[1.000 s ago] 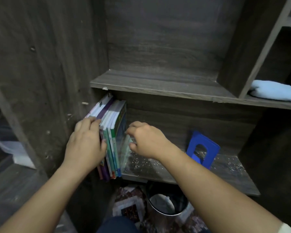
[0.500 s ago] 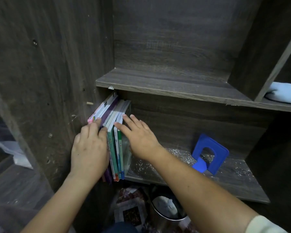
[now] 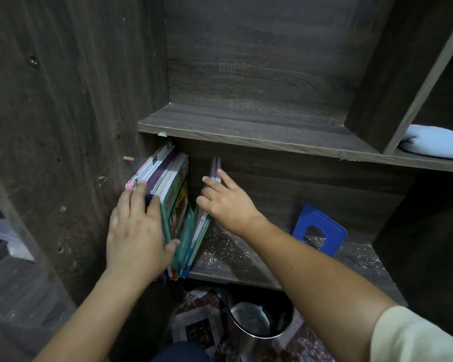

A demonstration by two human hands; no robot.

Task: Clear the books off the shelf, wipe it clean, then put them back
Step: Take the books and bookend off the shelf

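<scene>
Several books [image 3: 174, 205] stand at the left end of the lower shelf [image 3: 249, 259], whose board is dotted with pale specks. My left hand [image 3: 136, 231] lies over their spines, its thumb wedged into the gap beside a green-covered book, so it grips the left bunch. Two thin books [image 3: 215, 167] lean away to the right, their lower ends still against the bunch. My right hand [image 3: 228, 205] touches their upper edge with straight fingers spread on either side.
A blue metal bookend [image 3: 324, 223] stands on the same shelf to the right. A light blue cloth [image 3: 437, 145] lies on the upper shelf [image 3: 246, 121] at far right. Below the shelf, on a patterned floor, stands a round metal bin [image 3: 259, 325].
My right hand has tipped two thin books to the right, opening a gap in the row. My left thumb has slipped into that gap. The view moved closer.
</scene>
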